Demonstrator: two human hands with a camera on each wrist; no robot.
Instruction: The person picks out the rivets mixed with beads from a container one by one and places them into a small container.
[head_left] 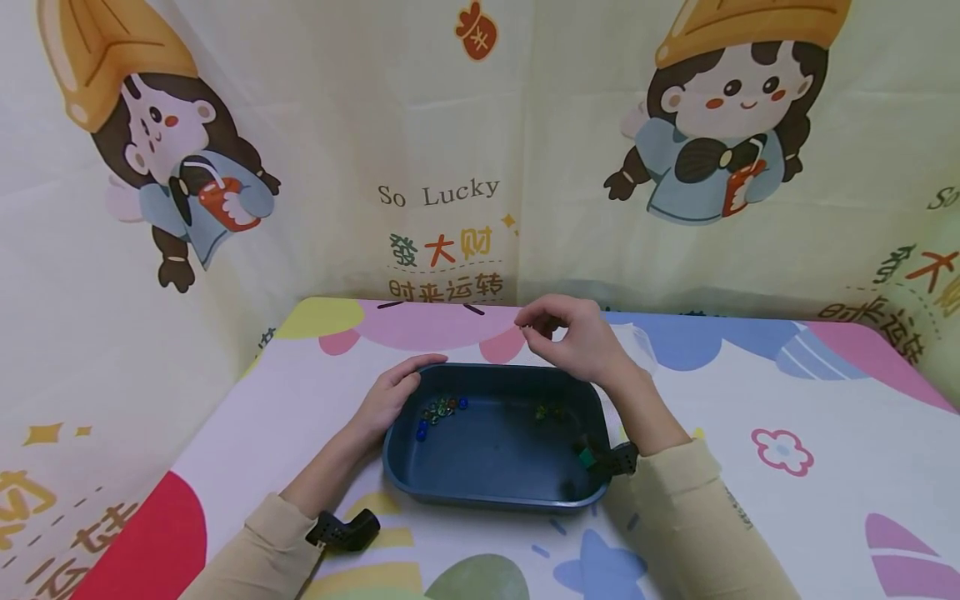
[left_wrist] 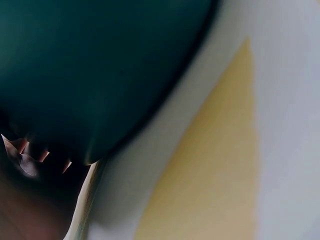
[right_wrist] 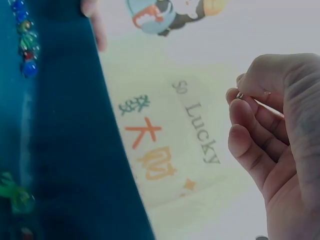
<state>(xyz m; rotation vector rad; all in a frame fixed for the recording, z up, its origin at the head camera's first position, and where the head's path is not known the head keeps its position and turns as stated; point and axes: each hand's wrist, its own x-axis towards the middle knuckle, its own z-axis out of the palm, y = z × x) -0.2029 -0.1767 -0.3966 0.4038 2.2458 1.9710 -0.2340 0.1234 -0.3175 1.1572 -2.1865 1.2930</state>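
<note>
A dark blue rectangular tub (head_left: 495, 467) stands on the table in the head view. My left hand (head_left: 388, 400) holds its back left corner, the fingers along the rim. Above the back right of the tub, my right hand (head_left: 573, 333) pinches a tiny shiny metallic piece (right_wrist: 240, 95) between thumb and index finger. Its exact kind is too small to tell. Inside the tub, several glass marbles (head_left: 441, 408) in blue, green and red lie along the left wall. A few greenish marbles (head_left: 542, 412) sit toward the right. The left wrist view shows mostly tub wall (left_wrist: 100, 65).
A clear plastic sheet or bag (head_left: 636, 343) lies behind my right forearm. The table is covered by a printed cloth (head_left: 720, 517), and a cartoon-patterned curtain (head_left: 337, 125) hangs behind it. Black wrist cameras (head_left: 347, 531) are strapped on both arms.
</note>
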